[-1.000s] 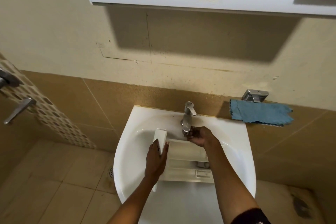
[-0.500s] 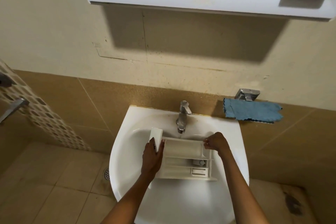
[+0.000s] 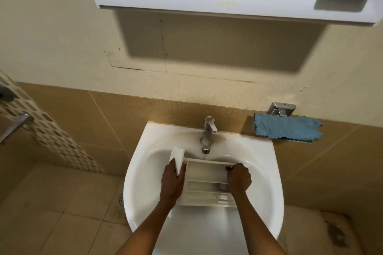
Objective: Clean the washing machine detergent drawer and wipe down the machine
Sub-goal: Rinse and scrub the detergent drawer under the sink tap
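Head: left hand (image 3: 173,182) grips drawer (image 3: 205,173); right hand (image 3: 238,179) likewise

A white-framed mirror cabinet (image 3: 207,0) hangs high on the scuffed cream plaster wall (image 3: 62,37), casting a shadow below it. Glossy tan wall tiles (image 3: 103,122) cover the lower wall, with a small chrome bracket (image 3: 280,108) fixed at their top edge on the right. A mosaic strip of brown and white tiles (image 3: 51,136) slants down on the left, just beside a grey metal lever handle (image 3: 14,126). A round metal floor drain (image 3: 121,200) sits in the beige floor tiles (image 3: 51,213); a dark stain (image 3: 335,234) marks the floor at the right.
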